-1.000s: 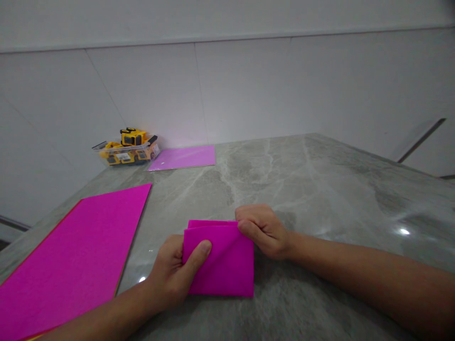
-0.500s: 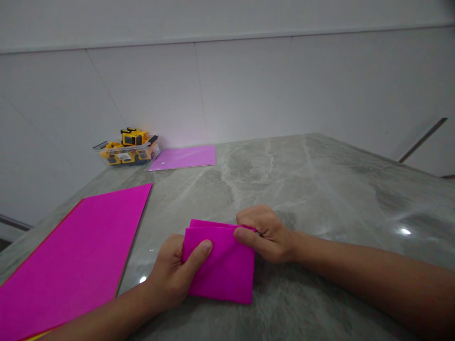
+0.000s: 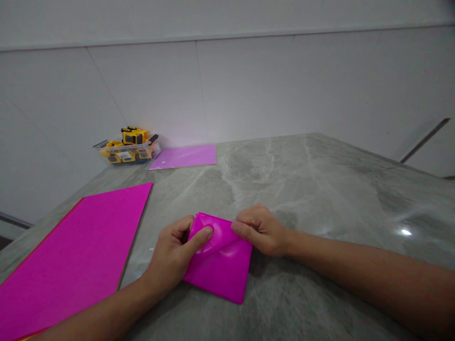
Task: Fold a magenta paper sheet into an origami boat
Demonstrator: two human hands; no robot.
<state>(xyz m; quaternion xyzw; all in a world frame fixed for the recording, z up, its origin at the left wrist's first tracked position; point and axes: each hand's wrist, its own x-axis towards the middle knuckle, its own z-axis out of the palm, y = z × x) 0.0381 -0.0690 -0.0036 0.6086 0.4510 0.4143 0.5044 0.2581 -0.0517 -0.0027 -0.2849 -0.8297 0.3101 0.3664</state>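
Folded magenta paper [image 3: 218, 272] held between two hands above or upon a grey, marbled surface [image 3: 309, 194]; whether its lower edge touches the surface cannot be told. Clock directions are read as seen in the view, with the folded paper at the centre of the dial and 12 o'clock toward the wall [image 3: 266, 90]. The paper is a small, roughly square packet, turned so that its lower edge slopes down toward 5 o'clock; a slanting crease and glossy highlights cross its near face. The left hand [image 3: 170, 253], at 9 o'clock, grips the packet, its thumb flat on the near face by the upper corner and its other fingers largely hidden behind. The right hand [image 3: 265, 232], at 2 o'clock, pinches the opposite upper corner between the thumb and curled fingers. Farther out at 9 o'clock lies a large magenta sheet [image 3: 81, 251], with red showing along its far-left edge and yellow at its near end; the left forearm overlaps its near part. At 11 o'clock, near the wall, a lilac sheet [image 3: 188, 156] lies flat. Just beside it, at 10 o'clock, stands a clear container [image 3: 124, 155] heaped with yellow toy vehicles [image 3: 134, 137].
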